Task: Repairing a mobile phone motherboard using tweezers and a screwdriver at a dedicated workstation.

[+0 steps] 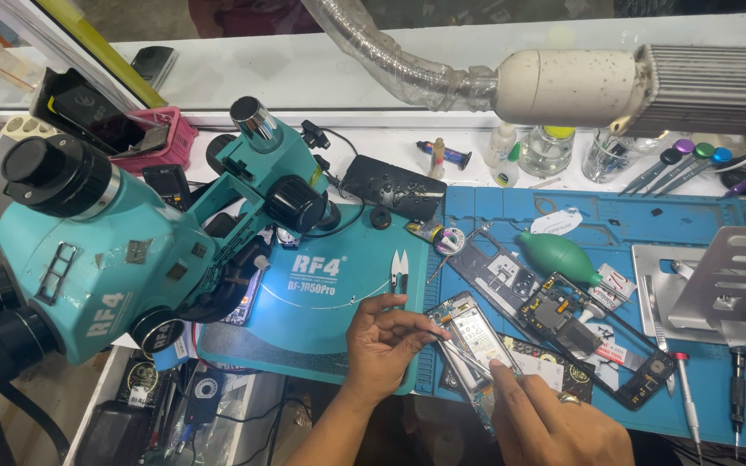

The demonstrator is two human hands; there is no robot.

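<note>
Two hands worked close together over an opened phone (475, 338) near the front edge of the blue mat (615, 233). The left hand (382, 341) had its fingers pinched shut on the top end of the phone and kept it tilted. The right hand (554, 423) was closed around thin metal tweezers (464, 355), and their tips touched the phone's insides.

Doing this well likely called for a steady, soft grip, with the left hand holding the phone still and the tweezers moving in tiny pokes, because the parts inside looked small and easy to bend.

The phone looked flat and hard, with a pale block in the middle and shiny bits around it. The tweezers looked smooth, thin and silver. The mat looked soft and rubbery, with little square pockets. Just beside the phone lay a dark board (554, 306) full of tiny parts and a green squeezy air bulb (560, 256), round and pointed. On the left of the counter stood a big teal microscope (114, 242), smooth and chunky, with black knobs.
</note>
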